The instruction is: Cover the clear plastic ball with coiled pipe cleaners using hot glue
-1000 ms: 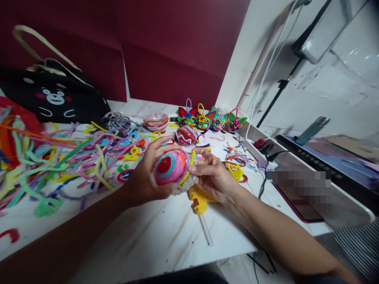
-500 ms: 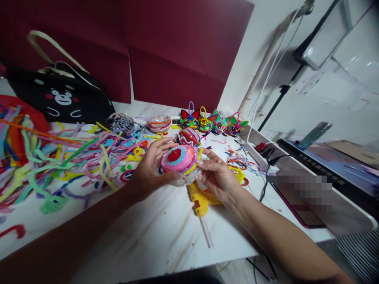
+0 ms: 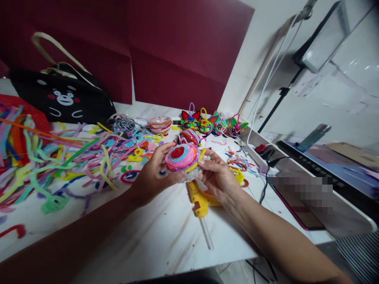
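Observation:
Both hands hold a round dome of coiled pipe cleaners (image 3: pixel 181 157), pink with blue rings and a red centre, above the white table (image 3: pixel 154 236). My left hand (image 3: pixel 154 173) cups it from the left and below, fingers wrapped round its side. My right hand (image 3: pixel 217 175) pinches its right edge, where a yellow pipe cleaner end sticks up. A yellow glue gun (image 3: pixel 201 199) with a clear glue stick lies on the table just under my right hand.
A big heap of loose coloured pipe cleaners (image 3: pixel 59 157) covers the table's left. Several finished colourful cat-face pieces (image 3: pixel 213 123) stand at the back, near a small bowl (image 3: pixel 160 124). A black bear-face bag (image 3: pixel 63 100) sits far left. Cables, a power strip (image 3: pixel 262 152) and a keyboard lie right.
The dome has tilted so its red centre faces more upward, and both hands have lifted it slightly up and right. The view has shifted a little.

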A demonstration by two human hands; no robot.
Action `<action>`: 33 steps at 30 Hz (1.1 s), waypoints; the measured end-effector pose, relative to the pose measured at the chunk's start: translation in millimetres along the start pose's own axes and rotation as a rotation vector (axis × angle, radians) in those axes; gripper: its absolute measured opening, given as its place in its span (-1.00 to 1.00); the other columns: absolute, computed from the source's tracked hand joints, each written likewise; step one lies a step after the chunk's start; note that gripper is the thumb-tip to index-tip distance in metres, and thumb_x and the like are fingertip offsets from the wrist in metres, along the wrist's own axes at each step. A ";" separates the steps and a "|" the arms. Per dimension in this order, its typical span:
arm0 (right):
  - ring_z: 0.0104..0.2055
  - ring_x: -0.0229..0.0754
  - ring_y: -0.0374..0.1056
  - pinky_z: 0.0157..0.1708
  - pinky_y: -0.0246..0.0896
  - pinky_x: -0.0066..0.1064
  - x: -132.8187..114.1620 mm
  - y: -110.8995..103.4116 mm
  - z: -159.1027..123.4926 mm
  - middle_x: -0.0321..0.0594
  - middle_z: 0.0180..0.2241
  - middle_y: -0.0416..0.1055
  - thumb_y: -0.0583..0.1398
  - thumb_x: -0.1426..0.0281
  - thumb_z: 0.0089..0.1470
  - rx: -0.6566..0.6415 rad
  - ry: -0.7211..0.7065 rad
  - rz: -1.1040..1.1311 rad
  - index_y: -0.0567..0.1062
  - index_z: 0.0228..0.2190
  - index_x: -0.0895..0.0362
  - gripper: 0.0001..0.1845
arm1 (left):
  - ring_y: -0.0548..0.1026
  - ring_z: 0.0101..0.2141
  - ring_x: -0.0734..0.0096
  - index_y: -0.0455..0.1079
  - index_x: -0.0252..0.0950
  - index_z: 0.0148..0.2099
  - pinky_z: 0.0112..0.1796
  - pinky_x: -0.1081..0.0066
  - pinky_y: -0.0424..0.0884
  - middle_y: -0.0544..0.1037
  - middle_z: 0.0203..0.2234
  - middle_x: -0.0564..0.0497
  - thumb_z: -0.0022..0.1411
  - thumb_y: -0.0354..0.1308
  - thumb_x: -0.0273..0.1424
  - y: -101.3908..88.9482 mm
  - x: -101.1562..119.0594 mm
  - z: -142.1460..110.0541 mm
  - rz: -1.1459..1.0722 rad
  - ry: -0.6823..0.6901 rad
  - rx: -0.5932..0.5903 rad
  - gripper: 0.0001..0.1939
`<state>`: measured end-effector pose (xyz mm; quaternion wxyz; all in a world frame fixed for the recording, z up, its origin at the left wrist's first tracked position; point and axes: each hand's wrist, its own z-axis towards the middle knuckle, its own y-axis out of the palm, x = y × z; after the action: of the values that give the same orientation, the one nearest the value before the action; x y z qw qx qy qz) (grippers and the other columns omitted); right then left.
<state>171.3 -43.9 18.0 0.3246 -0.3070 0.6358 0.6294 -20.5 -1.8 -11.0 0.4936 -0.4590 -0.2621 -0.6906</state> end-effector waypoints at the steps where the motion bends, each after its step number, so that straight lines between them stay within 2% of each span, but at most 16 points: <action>1: -0.50 -0.20 0.51 -0.54 0.50 -0.43 -0.1 0.2 -0.2 -0.44 -0.48 0.54 0.47 0.56 -0.31 0.006 -0.002 0.004 0.30 -0.14 0.02 -0.29 | 0.36 0.22 -0.07 0.15 -0.19 0.28 0.13 0.08 0.40 0.37 0.23 -0.24 0.05 0.40 -0.14 0.5 0.7 -0.6 -0.001 -0.004 -0.021 -0.18; 8: -0.52 -0.22 0.51 -0.53 0.53 -0.42 -0.7 -1.3 0.9 -0.44 -0.49 0.54 0.44 0.60 -0.27 -0.003 0.014 0.071 0.32 -0.14 0.03 -0.34 | 0.39 0.19 -0.06 0.15 -0.20 0.29 0.13 0.09 0.38 0.33 0.26 -0.22 0.06 0.37 -0.13 2.3 1.1 -0.9 -0.135 -0.054 -0.052 -0.19; 13: -0.50 -0.22 0.53 -0.49 0.54 -0.44 -0.1 -1.2 0.8 -0.42 -0.48 0.57 0.41 0.64 -0.24 -0.026 0.020 0.124 0.33 -0.13 0.05 -0.36 | 0.31 0.25 -0.07 0.14 -0.22 0.31 0.11 0.21 0.40 0.31 0.28 -0.21 0.06 0.40 -0.17 -1.0 -2.3 2.8 -0.183 -0.070 -0.090 -0.16; 17: -0.50 -0.22 0.54 -0.48 0.55 -0.43 -0.1 -0.2 -0.1 -0.41 -0.47 0.57 0.40 0.65 -0.23 -0.048 0.046 0.126 0.33 -0.15 0.06 -0.39 | 0.36 0.21 -0.07 0.18 -0.22 0.27 0.09 0.19 0.42 0.39 0.22 -0.19 0.00 0.45 -0.21 -5.7 -6.6 6.7 -0.181 -0.019 -0.117 -0.15; 23: -0.51 -0.21 0.53 -0.49 0.57 -0.43 0.0 0.6 -1.0 -0.37 -0.47 0.57 0.43 0.64 -0.25 -0.058 0.052 0.132 0.35 -0.18 0.10 -0.40 | 0.43 0.15 -0.01 0.27 -0.23 0.21 0.09 0.17 0.41 0.47 0.14 -0.17 0.01 0.45 -0.27 -5.5 -7.9 8.1 -0.227 0.030 -0.146 -0.26; 33: -0.59 -0.24 0.49 -0.60 0.51 -0.49 1.8 4.9 -3.1 -0.37 -0.55 0.55 0.44 0.64 -0.29 -0.035 0.080 0.109 0.33 -0.18 0.11 -0.37 | 0.52 0.03 0.11 0.28 -0.20 0.16 -0.03 0.29 0.48 0.54 0.03 -0.10 -0.04 0.48 -0.31 -4.3 -4.4 4.7 -0.159 -0.044 -0.096 -0.27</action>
<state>166.2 -46.9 19.5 0.2589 -0.3025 0.6527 0.6445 -22.3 5.6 -12.5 0.4087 -0.4750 -0.2749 -0.7292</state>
